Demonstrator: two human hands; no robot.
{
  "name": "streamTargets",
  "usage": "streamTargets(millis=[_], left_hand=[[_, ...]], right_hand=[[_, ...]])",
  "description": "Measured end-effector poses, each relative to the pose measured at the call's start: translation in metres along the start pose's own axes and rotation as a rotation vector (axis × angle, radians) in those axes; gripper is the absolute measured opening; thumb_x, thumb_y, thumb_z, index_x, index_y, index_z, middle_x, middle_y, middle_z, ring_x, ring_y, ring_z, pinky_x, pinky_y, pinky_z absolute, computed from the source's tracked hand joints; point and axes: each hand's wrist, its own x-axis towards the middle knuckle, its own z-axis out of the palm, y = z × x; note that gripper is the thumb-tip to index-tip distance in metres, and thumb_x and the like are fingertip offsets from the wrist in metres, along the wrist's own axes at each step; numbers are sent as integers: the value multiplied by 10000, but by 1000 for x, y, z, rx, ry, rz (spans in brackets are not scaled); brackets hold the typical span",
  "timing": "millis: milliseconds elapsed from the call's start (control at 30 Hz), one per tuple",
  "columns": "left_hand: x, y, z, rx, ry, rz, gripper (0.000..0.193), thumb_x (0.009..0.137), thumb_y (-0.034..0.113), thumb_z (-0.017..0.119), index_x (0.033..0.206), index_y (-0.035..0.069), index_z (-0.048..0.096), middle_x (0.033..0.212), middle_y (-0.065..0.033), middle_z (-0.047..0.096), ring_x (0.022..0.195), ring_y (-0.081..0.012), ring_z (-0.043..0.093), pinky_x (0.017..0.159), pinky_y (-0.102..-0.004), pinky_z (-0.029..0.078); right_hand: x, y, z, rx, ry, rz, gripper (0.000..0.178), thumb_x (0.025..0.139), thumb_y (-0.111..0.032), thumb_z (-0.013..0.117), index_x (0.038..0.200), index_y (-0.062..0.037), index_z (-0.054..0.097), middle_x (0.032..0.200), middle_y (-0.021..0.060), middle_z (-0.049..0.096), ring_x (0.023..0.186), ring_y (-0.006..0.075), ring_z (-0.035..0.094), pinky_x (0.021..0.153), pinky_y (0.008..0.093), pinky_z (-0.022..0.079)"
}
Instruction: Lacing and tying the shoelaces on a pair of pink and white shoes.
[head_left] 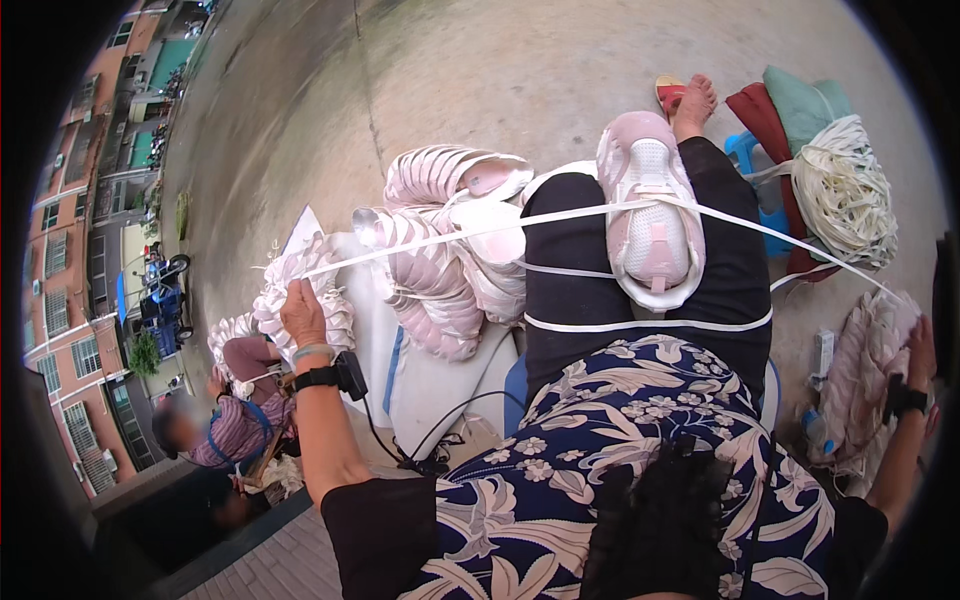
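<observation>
Head view: you hold a pink-and-white shoe [658, 245] across your lap in black trousers [735, 255], lying over the gap between your thighs, its rounded toe by the knee edge and its pull-tab end toward your waist. A long, flat white lace [570, 215] passes through the shoe and stretches out to both sides. Your left hand [303, 318], well out past the lap's left edge, is closed with fingers pinching one lace end. Your right hand [921, 355] is out past the right edge, seen side-on; the other end runs up close to it, but you cannot tell whether its fingers grip. Beside that hand lies a pale pink bundle [858, 370]. A white band [650, 324] crosses both thighs nearer your waist. Just left of your lap, stacked pink-and-white shoe pieces [425, 295] rest along the upper edge of a white sack [440, 390].
</observation>
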Motion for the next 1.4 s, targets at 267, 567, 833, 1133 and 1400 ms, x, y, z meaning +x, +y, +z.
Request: streamTargets(millis=[267, 567, 833, 1133, 1400], left_hand=[[-35, 223, 12, -1310, -998, -626, 152, 865, 208, 552, 762, 96, 562, 575, 49, 439, 411, -16, 352, 342, -173, 214], [-20, 362, 4, -1422, -1270, -314, 167, 902, 187, 520, 781, 72, 533, 570, 29, 455, 409, -20, 346, 349, -172, 236], [6, 387, 20, -1553, -1002, -363, 128, 887, 168, 553, 823, 58, 562, 642, 20, 523, 469, -37, 425, 391, -168, 319], [-15, 372, 15, -839, 6, 507, 147, 867, 135, 589, 790, 14, 623, 701, -70, 552, 558, -136, 498, 511, -278, 397], [-27, 373, 26, -1185, -363, 72, 178, 921, 166, 531, 811, 37, 586, 581, 21, 420, 521, -68, 363, 473, -225, 313]], right_hand=[[-171, -333, 75, 805, -719, -88, 159, 838, -228, 607, 789, -77, 604, 624, -51, 489, 513, 41, 450, 471, 204, 399], [-195, -484, 104, 1014, -868, -160, 128, 865, -187, 594, 861, -59, 608, 752, -16, 565, 646, 46, 525, 525, 194, 438], [-168, -521, 132, 1318, -803, -51, 147, 895, -184, 573, 965, -65, 625, 858, -15, 605, 744, 55, 553, 599, 187, 451], [-178, -517, 142, 1327, -700, -77, 94, 868, -135, 611, 853, -43, 619, 689, -22, 583, 537, 32, 507, 471, 160, 379], [-179, -519, 149, 1317, -656, -167, 76, 879, -130, 600, 834, -70, 613, 680, -29, 583, 563, 17, 502, 466, 154, 347]])
